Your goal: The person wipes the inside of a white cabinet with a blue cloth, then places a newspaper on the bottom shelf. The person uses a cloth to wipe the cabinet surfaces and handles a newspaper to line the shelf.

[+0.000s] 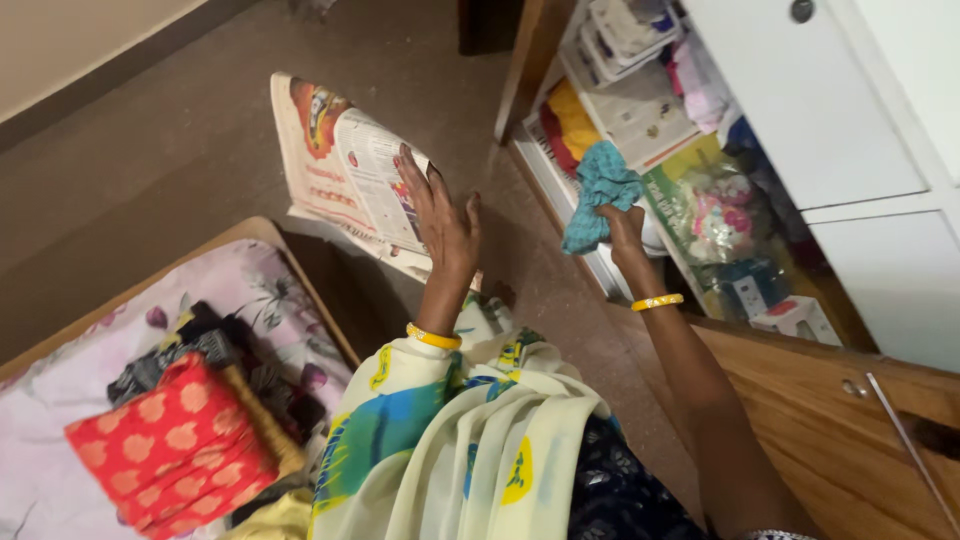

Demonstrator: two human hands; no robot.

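My right hand [622, 228] grips a crumpled teal cloth [600, 192] and holds it at the front of an open wooden cupboard shelf [560, 205]. My left hand [440, 220] holds a folded newspaper [345, 165] by its near edge, fingers spread flat against it, above the floor. Both wrists wear yellow bangles. A cream printed drape covers my front at the bottom middle.
The shelf holds papers, a yellow and red cloth [570, 125] and plastic packets [715, 210]. A white cupboard door [820, 90] stands at right, a wooden door [830, 430] below it. A bed [250, 290] at lower left carries a folded red patterned cloth [175, 450] and dark clothes.
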